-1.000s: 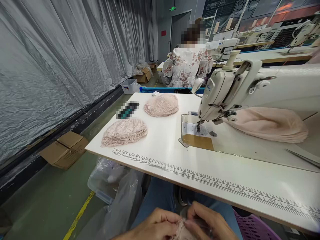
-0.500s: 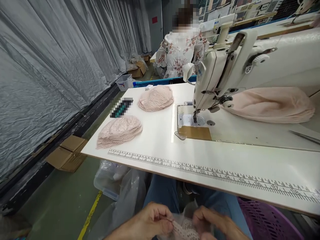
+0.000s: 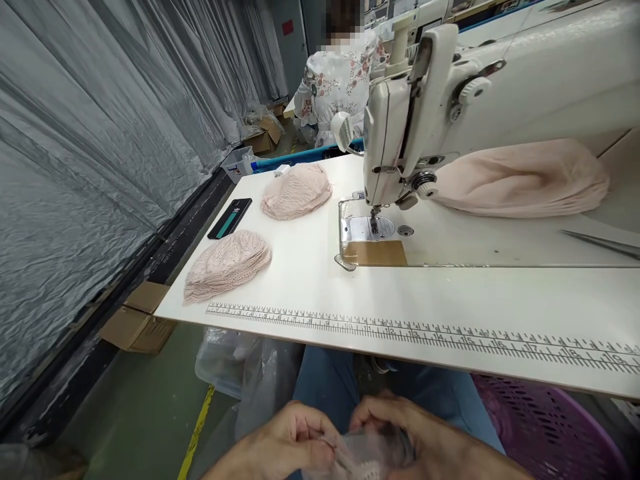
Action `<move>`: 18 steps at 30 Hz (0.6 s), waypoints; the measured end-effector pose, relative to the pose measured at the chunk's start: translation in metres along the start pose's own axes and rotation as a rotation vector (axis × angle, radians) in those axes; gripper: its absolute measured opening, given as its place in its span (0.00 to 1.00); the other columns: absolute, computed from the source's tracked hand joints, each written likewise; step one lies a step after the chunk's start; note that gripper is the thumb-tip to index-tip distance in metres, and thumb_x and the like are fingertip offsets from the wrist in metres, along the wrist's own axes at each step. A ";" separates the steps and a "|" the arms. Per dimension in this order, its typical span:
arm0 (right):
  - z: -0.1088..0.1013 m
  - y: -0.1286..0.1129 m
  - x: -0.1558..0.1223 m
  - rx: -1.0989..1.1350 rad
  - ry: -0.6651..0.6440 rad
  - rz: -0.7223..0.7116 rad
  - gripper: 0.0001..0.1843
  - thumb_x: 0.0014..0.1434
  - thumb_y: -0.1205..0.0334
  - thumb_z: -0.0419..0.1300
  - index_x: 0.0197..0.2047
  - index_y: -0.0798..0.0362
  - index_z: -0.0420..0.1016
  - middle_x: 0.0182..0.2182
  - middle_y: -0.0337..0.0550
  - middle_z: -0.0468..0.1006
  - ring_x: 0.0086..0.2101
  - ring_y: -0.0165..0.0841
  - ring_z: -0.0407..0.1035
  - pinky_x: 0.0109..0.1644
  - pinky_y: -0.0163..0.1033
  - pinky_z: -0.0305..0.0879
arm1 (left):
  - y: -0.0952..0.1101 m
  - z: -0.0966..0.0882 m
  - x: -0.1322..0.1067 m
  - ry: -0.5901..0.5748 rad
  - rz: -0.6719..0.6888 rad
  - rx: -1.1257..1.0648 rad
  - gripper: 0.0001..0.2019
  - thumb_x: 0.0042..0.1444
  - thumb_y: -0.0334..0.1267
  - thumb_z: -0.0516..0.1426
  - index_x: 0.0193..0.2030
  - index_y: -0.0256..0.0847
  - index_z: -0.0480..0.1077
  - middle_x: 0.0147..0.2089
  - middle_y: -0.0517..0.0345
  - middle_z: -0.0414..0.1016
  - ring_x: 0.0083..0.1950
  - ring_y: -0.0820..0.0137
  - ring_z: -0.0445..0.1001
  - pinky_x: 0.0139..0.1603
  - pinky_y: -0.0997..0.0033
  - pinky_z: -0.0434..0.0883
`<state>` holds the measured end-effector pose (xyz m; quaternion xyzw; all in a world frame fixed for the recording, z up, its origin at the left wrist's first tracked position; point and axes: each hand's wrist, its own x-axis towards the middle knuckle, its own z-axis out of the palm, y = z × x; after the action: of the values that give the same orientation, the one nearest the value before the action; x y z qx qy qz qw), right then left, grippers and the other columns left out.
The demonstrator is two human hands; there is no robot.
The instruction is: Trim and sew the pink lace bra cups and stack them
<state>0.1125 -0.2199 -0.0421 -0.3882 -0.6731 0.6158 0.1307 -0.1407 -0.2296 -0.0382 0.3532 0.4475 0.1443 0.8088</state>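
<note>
Over my lap, below the table edge, my left hand [image 3: 300,440] pinches a pale pink piece of lace fabric [image 3: 367,460] between thumb and fingers. My right hand [image 3: 395,430] has its fingers curled on the same fabric, where a sheer part shows; its fingertips are partly hidden. On the white table [image 3: 300,267] lie a stack of pink lace pieces [image 3: 227,265] at the left and another stack [image 3: 297,190] behind it. A sewing machine [image 3: 395,140] stands at the right, with nothing under its presser foot.
A long pink fabric stack [image 3: 525,179] lies behind the machine arm, with metal scissors or tweezers [image 3: 600,244] nearby. A black phone [image 3: 230,219] rests near the left edge. Below are a purple basket [image 3: 555,420] and a cardboard box [image 3: 137,320]. A person [image 3: 337,80] sits ahead.
My right hand has moved left, closer to my left hand, and more sheer fabric shows between them. The camera view has shifted slightly, so the table and machine appear further left.
</note>
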 end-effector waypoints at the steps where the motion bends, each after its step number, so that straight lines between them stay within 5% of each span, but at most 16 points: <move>1: 0.000 0.002 0.000 -0.009 0.009 0.024 0.19 0.43 0.62 0.70 0.41 0.45 0.76 0.35 0.36 0.73 0.37 0.34 0.69 0.39 0.34 0.64 | 0.000 -0.001 -0.001 0.018 0.004 -0.021 0.24 0.39 0.53 0.70 0.34 0.33 0.78 0.31 0.51 0.78 0.30 0.75 0.72 0.35 0.78 0.66; 6: 0.008 0.002 -0.005 -0.046 0.022 -0.040 0.06 0.49 0.64 0.68 0.30 0.52 0.74 0.30 0.36 0.73 0.35 0.32 0.69 0.38 0.34 0.63 | 0.002 -0.002 -0.004 0.078 -0.012 -0.059 0.23 0.37 0.52 0.71 0.30 0.32 0.75 0.28 0.54 0.75 0.28 0.76 0.70 0.34 0.78 0.65; 11: 0.010 -0.001 0.001 -0.192 0.082 -0.163 0.07 0.50 0.66 0.69 0.26 0.51 0.74 0.26 0.32 0.75 0.34 0.31 0.72 0.43 0.35 0.65 | 0.019 0.005 -0.009 0.040 -0.047 0.179 0.26 0.37 0.56 0.69 0.34 0.33 0.75 0.25 0.59 0.70 0.26 0.78 0.63 0.29 0.79 0.60; 13: 0.011 -0.002 0.006 -0.229 0.138 -0.161 0.03 0.54 0.67 0.64 0.30 0.49 0.76 0.31 0.37 0.77 0.37 0.34 0.72 0.43 0.38 0.67 | 0.024 0.007 -0.009 0.021 -0.056 0.370 0.25 0.40 0.56 0.67 0.31 0.32 0.75 0.22 0.62 0.65 0.24 0.79 0.57 0.26 0.79 0.55; 15: 0.018 0.001 0.011 -0.315 0.264 -0.174 0.10 0.60 0.68 0.55 0.40 0.48 0.76 0.38 0.44 0.78 0.41 0.39 0.73 0.47 0.44 0.67 | 0.023 0.009 -0.006 0.098 -0.015 0.492 0.25 0.45 0.59 0.64 0.26 0.33 0.72 0.19 0.66 0.57 0.22 0.79 0.51 0.24 0.77 0.49; 18: 0.047 0.016 0.019 -0.605 0.497 -0.281 0.15 0.62 0.59 0.54 0.52 0.47 0.71 0.47 0.50 0.78 0.44 0.44 0.74 0.45 0.47 0.70 | 0.008 0.013 0.010 0.288 0.079 0.325 0.27 0.44 0.63 0.61 0.27 0.36 0.67 0.19 0.69 0.53 0.21 0.80 0.49 0.24 0.77 0.48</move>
<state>0.0749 -0.2418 -0.0726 -0.4503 -0.8180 0.2539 0.2522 -0.1233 -0.2240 -0.0341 0.4719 0.5614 0.1509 0.6629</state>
